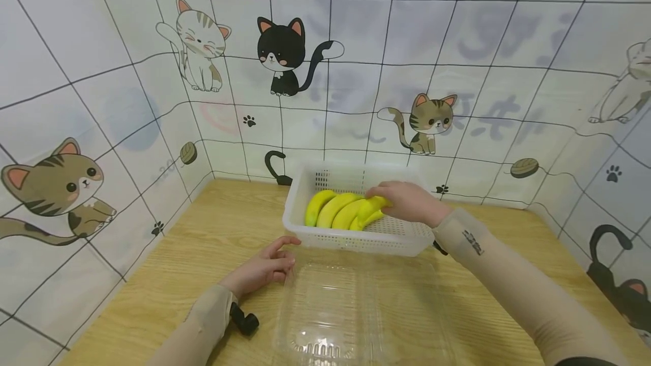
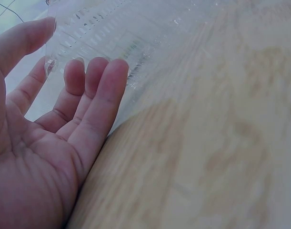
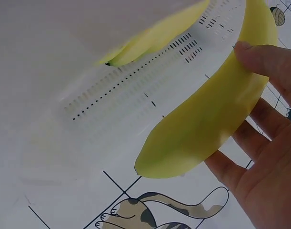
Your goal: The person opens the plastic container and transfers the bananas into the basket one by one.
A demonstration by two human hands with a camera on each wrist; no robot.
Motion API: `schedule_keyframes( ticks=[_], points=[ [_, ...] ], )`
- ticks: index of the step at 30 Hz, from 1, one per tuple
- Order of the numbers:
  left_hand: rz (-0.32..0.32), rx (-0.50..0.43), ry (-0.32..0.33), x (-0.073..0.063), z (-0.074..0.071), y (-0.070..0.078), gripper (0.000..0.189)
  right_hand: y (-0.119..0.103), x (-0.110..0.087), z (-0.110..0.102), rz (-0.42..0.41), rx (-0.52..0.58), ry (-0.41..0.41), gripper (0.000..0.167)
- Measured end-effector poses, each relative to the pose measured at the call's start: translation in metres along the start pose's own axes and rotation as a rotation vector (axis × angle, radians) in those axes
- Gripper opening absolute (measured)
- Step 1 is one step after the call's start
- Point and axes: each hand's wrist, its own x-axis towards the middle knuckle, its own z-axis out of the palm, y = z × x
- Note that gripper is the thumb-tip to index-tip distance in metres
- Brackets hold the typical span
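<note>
My right hand grips a yellow banana over the white basket, thumb on one side and fingers on the other. Several more bananas lie side by side in the basket's left half; the held one partly overlaps them in the head view. My left hand rests on the table, its fingers loosely bent and holding nothing. Beside it lies a clear plastic clamshell box, spread open in front of the basket. Whether the fingertips touch the box or basket I cannot tell.
The wooden table meets walls covered in cat-print sheeting at the back and both sides. The basket stands close to the back wall. A black device is strapped to my left wrist.
</note>
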Motion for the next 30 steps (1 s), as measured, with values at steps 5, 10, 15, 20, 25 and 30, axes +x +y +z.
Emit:
schedule_keyframes(
  ticks=[5, 10, 15, 20, 25, 30],
  points=[
    [-0.006, 0.001, -0.002, 0.0, -0.001, -0.002, 0.05, 0.001, -0.003, 0.003, 0.02, 0.0, -0.017, 0.042],
    [0.001, -0.01, -0.002, 0.0, -0.001, -0.002, 0.05, 0.001, -0.005, 0.004, 0.025, 0.004, -0.023, 0.042],
    [0.001, -0.015, 0.0, 0.001, 0.0, -0.001, 0.05, 0.002, -0.007, 0.005, 0.038, 0.023, -0.049, 0.043],
    [0.0, -0.003, 0.0, 0.0, -0.002, -0.004, 0.05, 0.004, -0.009, 0.011, 0.045, 0.025, -0.056, 0.043],
    [-0.008, 0.009, 0.006, 0.0, -0.003, -0.005, 0.049, 0.006, -0.012, 0.014, 0.047, 0.035, -0.056, 0.042],
    [0.003, 0.009, -0.004, 0.001, -0.003, -0.004, 0.048, 0.008, -0.014, 0.016, 0.046, 0.046, -0.048, 0.041]
  ],
)
